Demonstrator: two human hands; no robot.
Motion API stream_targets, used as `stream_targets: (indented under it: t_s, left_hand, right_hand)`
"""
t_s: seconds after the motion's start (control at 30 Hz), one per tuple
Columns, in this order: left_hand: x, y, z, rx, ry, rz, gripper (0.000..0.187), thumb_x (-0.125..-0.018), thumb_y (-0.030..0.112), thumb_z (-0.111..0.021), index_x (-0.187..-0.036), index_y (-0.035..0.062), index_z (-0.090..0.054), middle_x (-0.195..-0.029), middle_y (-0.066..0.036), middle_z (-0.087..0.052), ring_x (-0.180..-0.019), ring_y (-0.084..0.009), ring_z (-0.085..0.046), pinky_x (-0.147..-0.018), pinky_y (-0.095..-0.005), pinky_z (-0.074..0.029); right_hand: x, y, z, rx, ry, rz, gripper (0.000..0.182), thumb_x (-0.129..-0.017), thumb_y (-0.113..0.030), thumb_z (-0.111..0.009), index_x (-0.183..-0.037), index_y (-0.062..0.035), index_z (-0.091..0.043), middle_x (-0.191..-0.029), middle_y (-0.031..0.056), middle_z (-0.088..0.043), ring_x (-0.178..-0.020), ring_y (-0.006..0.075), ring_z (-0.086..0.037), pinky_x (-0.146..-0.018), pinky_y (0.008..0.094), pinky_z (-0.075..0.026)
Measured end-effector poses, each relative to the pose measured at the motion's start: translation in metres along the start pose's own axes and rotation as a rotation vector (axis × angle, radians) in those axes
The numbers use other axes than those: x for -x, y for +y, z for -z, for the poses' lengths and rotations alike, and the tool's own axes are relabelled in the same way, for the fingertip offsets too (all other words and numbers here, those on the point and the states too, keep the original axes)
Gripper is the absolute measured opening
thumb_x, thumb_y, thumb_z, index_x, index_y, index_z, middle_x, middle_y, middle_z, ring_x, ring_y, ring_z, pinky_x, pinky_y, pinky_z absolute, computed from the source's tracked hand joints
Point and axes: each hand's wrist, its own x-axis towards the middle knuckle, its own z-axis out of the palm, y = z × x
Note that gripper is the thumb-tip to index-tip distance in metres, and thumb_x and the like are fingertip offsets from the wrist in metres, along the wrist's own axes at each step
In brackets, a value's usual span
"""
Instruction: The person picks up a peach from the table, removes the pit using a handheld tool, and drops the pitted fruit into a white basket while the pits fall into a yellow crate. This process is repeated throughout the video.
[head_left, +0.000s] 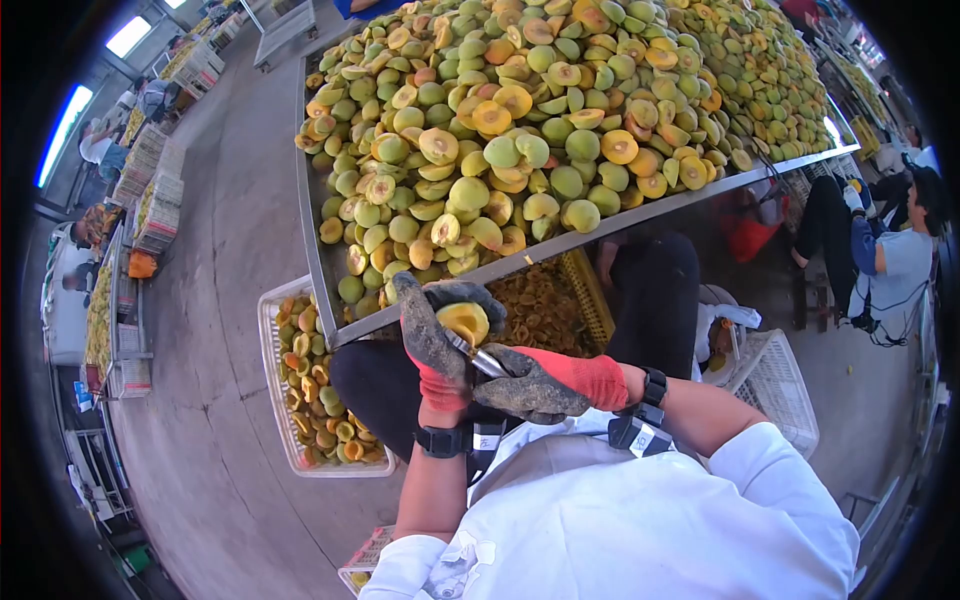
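My left hand (440, 325), in a dirty grey and red glove, holds a cut yellow-green fruit half (465, 320) in its curled fingers. Its hollow side is turned up. My right hand (532, 383), gloved the same way, is wrapped round a metal tool (482, 358). The tool's tip touches or lies very near the lower edge of the fruit. Both hands are close together above my lap, just below the metal rim of a table (460, 286) heaped with halved green and yellow fruit (520, 150).
A white crate (275, 400) of fruit halves stands left of my legs. Below the table edge is a yellow crate (590, 300) beside small brown pieces (545, 305). A white crate (775, 390) stands right. A seated person (895, 260) is at far right; others are at far left.
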Motion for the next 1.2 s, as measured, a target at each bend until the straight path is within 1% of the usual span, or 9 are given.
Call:
stream_targets:
  t_s: [0.17,0.3,0.43,0.53,0.7,0.8,0.9,1.1,1.2]
  left_hand:
    - [-0.004,-0.004,0.008,-0.03,-0.104,0.049,0.066,-0.094,0.059,-0.028,-0.084,0.0017,-0.06,-0.07,-0.013,-0.062,-0.057,-0.0224,-0.06,-0.057,-0.0317,-0.053]
    - [-0.016,-0.009,0.018,0.383,0.059,0.072,0.064,-0.094,0.059,-0.028,-0.095,0.0021,-0.058,-0.082,-0.01,-0.062,-0.072,-0.0237,-0.062,-0.066,-0.0319,-0.054]
    - [-0.034,-0.004,0.045,0.463,0.09,-0.136,0.063,-0.091,0.059,-0.038,-0.104,0.0013,-0.058,-0.1,-0.012,-0.062,-0.092,-0.0282,-0.061,-0.087,-0.04,-0.05]
    - [-0.029,-0.007,0.035,0.424,0.003,-0.218,0.061,-0.093,0.055,-0.037,-0.115,-0.0002,-0.052,-0.11,-0.013,-0.058,-0.105,-0.0274,-0.057,-0.094,-0.04,-0.048]
    - [-0.005,-0.018,0.003,0.294,-0.088,-0.107,0.056,-0.096,0.048,-0.038,-0.125,0.0013,-0.045,-0.12,-0.013,-0.054,-0.11,-0.0247,-0.055,-0.097,-0.0371,-0.043]
    - [0.0,-0.022,0.001,-0.072,-0.216,-0.171,0.051,-0.096,0.035,-0.046,-0.135,0.0034,-0.037,-0.123,-0.012,-0.052,-0.107,-0.0209,-0.055,-0.094,-0.0356,-0.045]
    - [0.0,-0.014,0.016,-0.128,-0.281,0.137,0.053,-0.091,0.026,-0.055,-0.135,0.0037,-0.037,-0.119,-0.01,-0.054,-0.104,-0.021,-0.057,-0.089,-0.0354,-0.05]
    - [0.007,-0.013,0.029,0.005,-0.2,0.242,0.041,-0.085,0.014,-0.058,-0.123,0.0049,-0.045,-0.114,-0.011,-0.054,-0.102,-0.0257,-0.059,-0.083,-0.0404,-0.054]
    - [0.01,-0.012,0.02,0.052,-0.205,0.241,0.037,-0.086,0.013,-0.056,-0.121,0.0051,-0.046,-0.112,-0.011,-0.055,-0.103,-0.0257,-0.058,-0.085,-0.0413,-0.053]
  right_hand:
    - [0.003,-0.006,0.012,-0.377,-0.195,-0.151,0.023,-0.09,-0.024,-0.062,-0.109,-0.0166,-0.052,-0.072,-0.0069,-0.05,-0.049,0.0015,-0.041,-0.038,0.0171,-0.029]
    - [0.006,0.005,0.018,-0.113,-0.129,-0.115,0.026,-0.09,-0.025,-0.061,-0.111,-0.0147,-0.05,-0.074,-0.0059,-0.051,-0.05,0.0017,-0.044,-0.038,0.0171,-0.031]
    - [0.002,0.029,0.036,0.428,0.052,0.227,0.031,-0.09,-0.031,-0.061,-0.113,-0.0125,-0.051,-0.073,-0.0057,-0.05,-0.049,0.0024,-0.045,-0.04,0.0194,-0.034]
    - [0.012,0.025,0.038,-0.358,-0.017,0.081,0.037,-0.09,-0.038,-0.058,-0.116,-0.0133,-0.051,-0.08,-0.0009,-0.058,-0.051,0.008,-0.052,-0.041,0.0195,-0.037]
    - [-0.004,0.018,0.019,-0.433,0.217,0.281,0.035,-0.091,-0.042,-0.056,-0.114,-0.0161,-0.052,-0.072,-0.0012,-0.058,-0.049,0.008,-0.052,-0.039,0.0192,-0.035]
    - [0.004,-0.01,0.017,-0.223,0.432,0.273,0.027,-0.093,-0.042,-0.052,-0.103,-0.0162,-0.052,-0.072,-0.0018,-0.057,-0.049,0.0053,-0.051,-0.039,0.0191,-0.036]
    - [0.009,-0.016,0.022,-0.029,0.521,0.306,0.026,-0.094,-0.041,-0.051,-0.101,-0.0151,-0.052,-0.071,-0.001,-0.057,-0.048,0.0056,-0.05,-0.039,0.0191,-0.035]
    - [0.012,-0.004,0.03,0.011,0.624,0.279,0.025,-0.094,-0.033,-0.053,-0.103,-0.009,-0.051,-0.076,0.0005,-0.057,-0.052,0.0059,-0.052,-0.043,0.0204,-0.038]
    - [0.0,0.02,0.033,0.713,0.714,0.732,0.021,-0.092,-0.014,-0.056,-0.109,-0.0016,-0.054,-0.082,0.0056,-0.063,-0.065,0.0152,-0.059,-0.057,0.0285,-0.046]
